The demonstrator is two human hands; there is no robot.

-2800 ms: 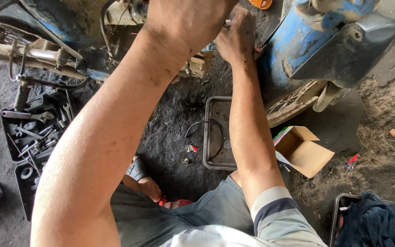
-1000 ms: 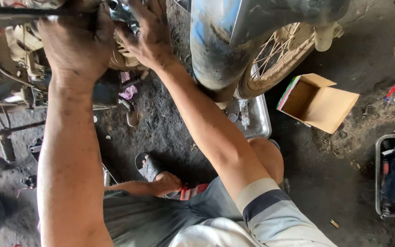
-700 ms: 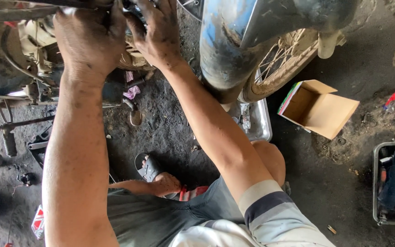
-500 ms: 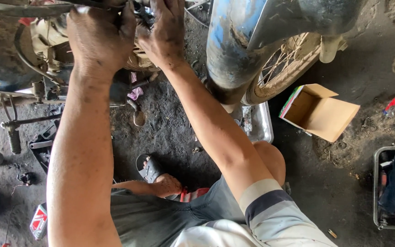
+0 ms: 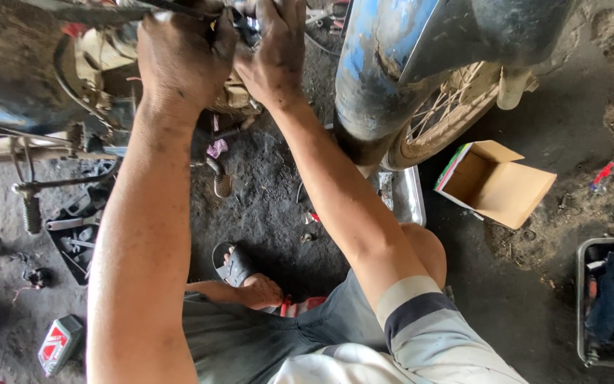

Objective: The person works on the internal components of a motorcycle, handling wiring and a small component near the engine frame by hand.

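Both hands work at the far edge of the view, against the motorcycle frame. The left hand is curled tight around a dark part of the bike; the right hand presses beside it, fingers bent, though what it grips I cannot tell. To the right stand the blue fender and spoked wheel. An open cardboard box lies on the dirt floor.

floor: dark oily dirt | cardboard box: open, right | light: daylight
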